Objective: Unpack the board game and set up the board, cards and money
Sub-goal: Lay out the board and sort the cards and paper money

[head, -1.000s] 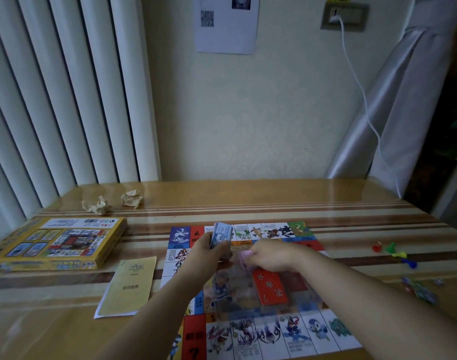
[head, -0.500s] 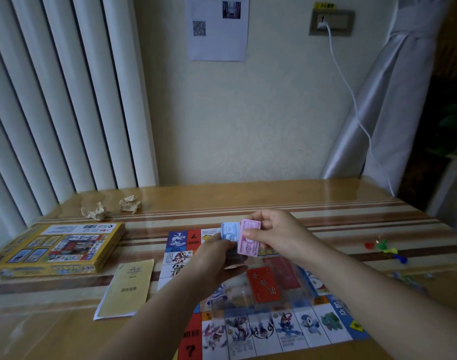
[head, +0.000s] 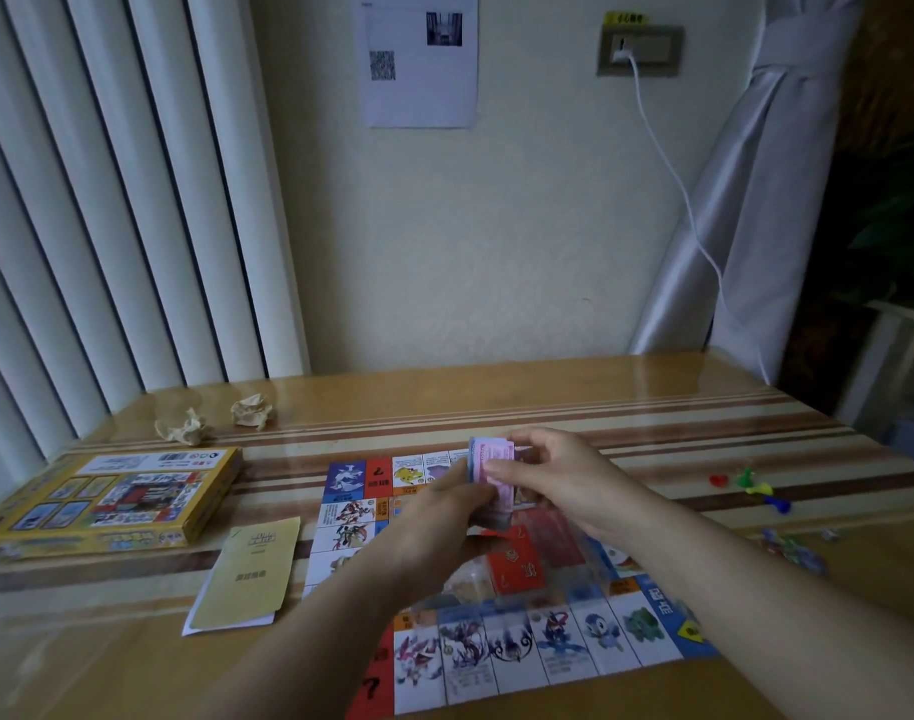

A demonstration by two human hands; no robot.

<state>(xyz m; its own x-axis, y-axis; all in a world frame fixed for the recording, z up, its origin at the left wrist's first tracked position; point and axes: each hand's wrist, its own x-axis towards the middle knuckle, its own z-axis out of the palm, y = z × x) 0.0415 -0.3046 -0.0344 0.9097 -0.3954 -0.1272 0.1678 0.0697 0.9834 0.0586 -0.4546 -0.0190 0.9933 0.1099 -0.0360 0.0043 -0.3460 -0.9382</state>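
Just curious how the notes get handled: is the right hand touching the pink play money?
Touching. The head view shows the right hand pinching the pink top note of the money stack, which the left hand grips from below.

Black "?" on the board [head: 372, 687]

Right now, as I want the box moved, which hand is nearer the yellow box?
Left. The left hand holds money right of the box; the right hand is farther right.
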